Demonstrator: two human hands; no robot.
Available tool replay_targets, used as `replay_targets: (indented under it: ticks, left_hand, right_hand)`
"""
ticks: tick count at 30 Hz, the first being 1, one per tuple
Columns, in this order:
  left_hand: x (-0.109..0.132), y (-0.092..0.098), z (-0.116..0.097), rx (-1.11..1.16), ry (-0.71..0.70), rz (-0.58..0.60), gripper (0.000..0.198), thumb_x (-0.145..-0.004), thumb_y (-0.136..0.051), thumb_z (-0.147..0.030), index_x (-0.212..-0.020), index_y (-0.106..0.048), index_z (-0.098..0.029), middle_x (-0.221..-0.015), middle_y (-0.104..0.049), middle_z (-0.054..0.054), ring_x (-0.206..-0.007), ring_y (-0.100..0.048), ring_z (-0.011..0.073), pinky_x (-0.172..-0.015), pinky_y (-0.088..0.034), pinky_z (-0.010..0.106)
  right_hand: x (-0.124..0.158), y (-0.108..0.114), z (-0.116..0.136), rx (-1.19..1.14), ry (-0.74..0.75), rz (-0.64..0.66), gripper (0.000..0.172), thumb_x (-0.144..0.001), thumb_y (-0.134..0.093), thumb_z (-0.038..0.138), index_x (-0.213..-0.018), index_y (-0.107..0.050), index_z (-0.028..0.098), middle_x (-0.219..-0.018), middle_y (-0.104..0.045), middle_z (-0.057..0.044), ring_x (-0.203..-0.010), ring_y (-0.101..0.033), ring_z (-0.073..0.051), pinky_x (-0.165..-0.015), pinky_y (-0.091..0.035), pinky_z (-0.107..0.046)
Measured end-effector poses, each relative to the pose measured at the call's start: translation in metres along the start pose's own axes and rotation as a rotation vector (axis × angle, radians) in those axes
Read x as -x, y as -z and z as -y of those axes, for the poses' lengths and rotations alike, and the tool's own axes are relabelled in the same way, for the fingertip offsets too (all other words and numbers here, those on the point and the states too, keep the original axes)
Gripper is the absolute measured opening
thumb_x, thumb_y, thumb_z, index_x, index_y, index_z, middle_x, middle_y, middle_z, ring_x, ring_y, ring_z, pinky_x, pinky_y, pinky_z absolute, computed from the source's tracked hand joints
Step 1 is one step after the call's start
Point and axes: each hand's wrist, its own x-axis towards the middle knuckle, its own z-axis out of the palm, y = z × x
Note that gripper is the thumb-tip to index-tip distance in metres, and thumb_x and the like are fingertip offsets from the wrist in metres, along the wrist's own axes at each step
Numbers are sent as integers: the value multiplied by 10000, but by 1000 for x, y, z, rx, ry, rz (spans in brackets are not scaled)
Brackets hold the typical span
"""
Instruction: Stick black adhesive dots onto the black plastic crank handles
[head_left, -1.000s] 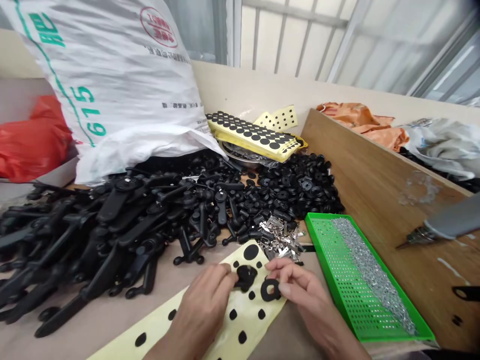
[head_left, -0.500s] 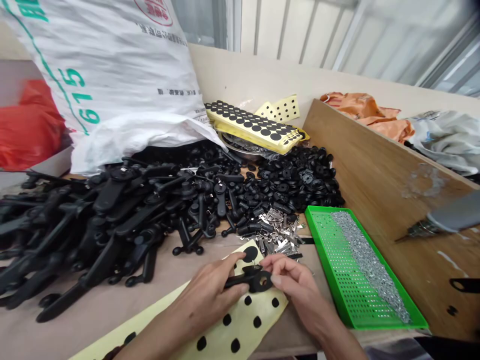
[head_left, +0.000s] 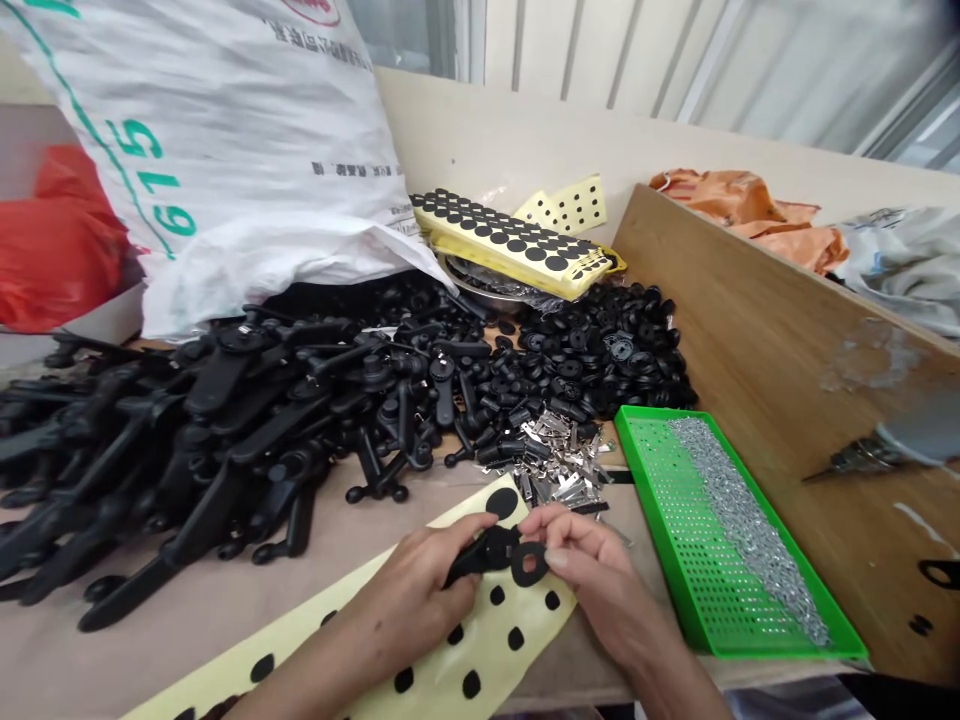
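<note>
Left hand (head_left: pixel 416 600): your fingers grip the black plastic lever arm (head_left: pixel 474 556) above the yellow backing sheet (head_left: pixel 491 657).
Right hand (head_left: pixel 592 570): your fingers pinch a black ring-shaped pad (head_left: pixel 529 563) against its head.
Risk: a skewed pinch could seat it off-centre.

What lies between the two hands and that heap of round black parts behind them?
Head view: a small pile of shiny metal clips lies between the left hand, right hand and round black parts.

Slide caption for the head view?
Left hand holds a black lever, right hand a black ring at its end, above a yellow sheet.
</note>
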Motion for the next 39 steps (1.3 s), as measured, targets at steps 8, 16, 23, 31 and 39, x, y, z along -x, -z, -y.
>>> replay_targets:
  ticks: [8, 16, 23, 31, 39]
  left_hand:
    - [-10, 0, -11, 193, 86, 76, 513, -683, -398, -110, -1152, -595, -172, -681, -637, -46, -450, -456, 96, -457, -362, 199]
    - [-9, -6, -5, 248, 87, 58, 515, -695, -394, -99, -1164, -588, -182, -677, -622, -57, -429, -433, 79, -452, -347, 191]
    - [-8, -6, -7, 273, 63, 57, 489, -657, -390, -82, -1066, -630, -201, -707, -619, -56, -429, -415, 70, -447, -333, 186]
    - [-8, -4, -12, 259, 58, 78, 496, -647, -387, -75, -1059, -627, -210, -613, -528, -69, -467, -406, 84, -446, -311, 176]
    - [-8, 4, -19, 248, 87, 122, 391, -749, -410, -146, -1069, -630, -194, -556, -502, -62, -484, -446, 112, -465, -344, 186]
  right_hand:
    - [-1, -3, -1, 129, 16, -1, 112, -683, -662, 223, -631, -573, 179, -930, -594, -51, -865, -506, -192, -754, -364, -273]
    - [-3, -3, -3, 155, 22, -23, 92, -693, -639, 203, -646, -562, 182, -894, -600, -43, -834, -511, -183, -730, -364, -273]
    - [-3, -5, -1, 196, 25, -36, 85, -687, -632, 196, -636, -566, 181, -876, -602, -38, -806, -510, -175, -710, -374, -266]
    - [-2, -6, -1, 233, 33, -31, 83, -686, -632, 198, -636, -567, 186, -878, -597, -33, -818, -511, -172, -717, -378, -259]
    - [-2, -6, 0, 253, 31, -25, 82, -695, -628, 193, -639, -568, 188, -879, -595, -34, -827, -511, -176, -731, -380, -265]
